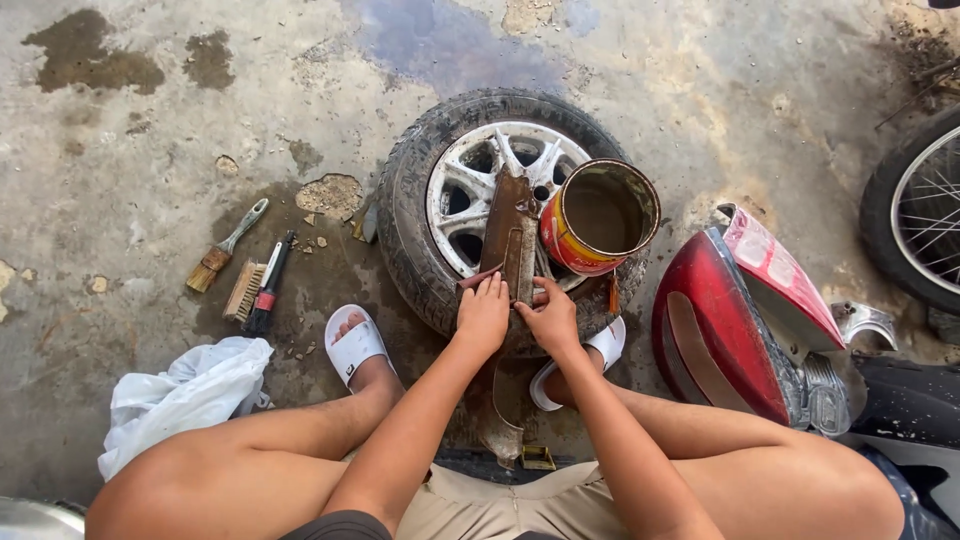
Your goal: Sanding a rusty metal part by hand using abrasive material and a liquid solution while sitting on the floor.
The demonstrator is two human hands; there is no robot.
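A small tyre (410, 215) with a silver alloy rim lies flat on the concrete in front of me. A long rusty metal piece (508, 232) rests across the rim. My left hand (484, 313) presses on its near end, fingers flat, with a bit of reddish material under the fingertips. My right hand (549, 314) grips the same near end from the right. A red and yellow open tin (598, 218) sits tilted on the tyre, just right of the metal piece.
A paintbrush (224, 246), a wire brush (243, 290) and a red-and-black handled tool (267, 285) lie left of the tyre. A white plastic bag (185, 393) is near my left knee. A red scooter tail panel (740, 310) stands right, a spoked wheel (915, 215) beyond.
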